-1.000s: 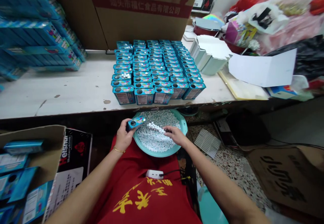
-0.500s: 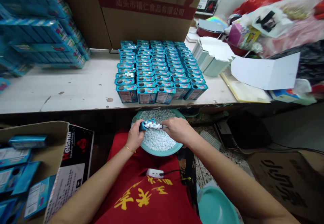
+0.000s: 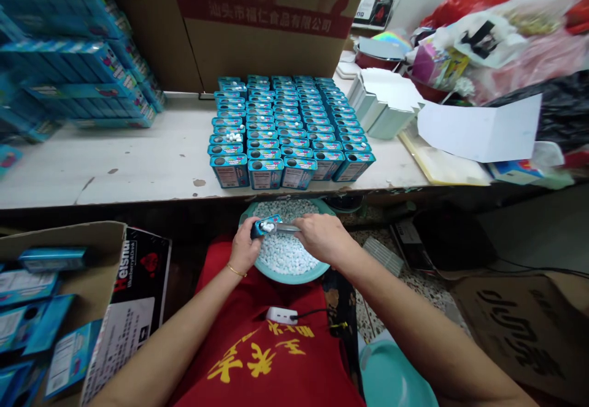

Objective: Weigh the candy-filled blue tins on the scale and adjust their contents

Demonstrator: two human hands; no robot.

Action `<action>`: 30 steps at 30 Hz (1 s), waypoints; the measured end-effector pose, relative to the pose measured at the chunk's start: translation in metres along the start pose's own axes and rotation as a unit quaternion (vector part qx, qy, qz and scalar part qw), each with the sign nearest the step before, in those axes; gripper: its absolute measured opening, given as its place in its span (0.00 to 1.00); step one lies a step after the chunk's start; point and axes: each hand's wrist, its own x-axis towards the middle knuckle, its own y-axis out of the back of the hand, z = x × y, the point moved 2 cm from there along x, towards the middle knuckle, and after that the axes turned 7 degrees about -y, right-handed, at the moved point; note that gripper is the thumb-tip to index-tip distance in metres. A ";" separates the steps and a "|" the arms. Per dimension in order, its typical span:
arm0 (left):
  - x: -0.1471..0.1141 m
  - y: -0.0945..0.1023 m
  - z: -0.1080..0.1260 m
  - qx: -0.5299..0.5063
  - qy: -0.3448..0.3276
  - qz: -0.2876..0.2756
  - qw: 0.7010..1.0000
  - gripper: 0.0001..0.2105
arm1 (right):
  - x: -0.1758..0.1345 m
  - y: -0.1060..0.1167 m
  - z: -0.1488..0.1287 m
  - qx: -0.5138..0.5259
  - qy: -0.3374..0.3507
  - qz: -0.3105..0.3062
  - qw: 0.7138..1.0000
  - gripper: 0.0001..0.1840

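Observation:
My left hand (image 3: pixel 245 247) is closed around a small blue candy tin (image 3: pixel 258 229), tilted, with white candies at its opening. In my right hand (image 3: pixel 324 236) is a narrow metal scoop (image 3: pixel 288 228), its tip against the tin's mouth. The scoop's trough looks mostly bare, with a few candies by the tin. Both hands are above a teal basin (image 3: pixel 294 279) full of small white candies (image 3: pixel 288 256). Beyond it, on the table, blue tins (image 3: pixel 264 174) stand upright in close rows. Loose candies lie on top of several of them.
An open carton (image 3: pixel 120 272) at the left holds more blue tins. Stacked blue packs (image 3: pixel 92 81) stand at the table's back left, beside a large cardboard box (image 3: pixel 267 51). White folded cards (image 3: pixel 386 103) are right of the rows. A teal bowl (image 3: pixel 396 373) sits low at the right.
The heap of candies on the scoop has slid left toward the tin, leaving most of the metal trough showing. Both hands have stayed nearly in place.

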 end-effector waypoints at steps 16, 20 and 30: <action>0.066 0.097 0.019 -0.085 -0.045 0.141 0.985 0.20 | -0.041 -0.031 0.061 0.351 -0.022 0.165 0.921 0.17; 0.088 0.103 0.000 -0.037 -0.071 0.131 0.988 0.21 | -0.039 -0.052 0.058 0.401 -0.042 0.137 0.905 0.18; 0.081 0.096 -0.013 0.090 -0.127 0.178 0.972 0.25 | -0.029 -0.098 0.043 0.407 -0.046 0.088 0.908 0.17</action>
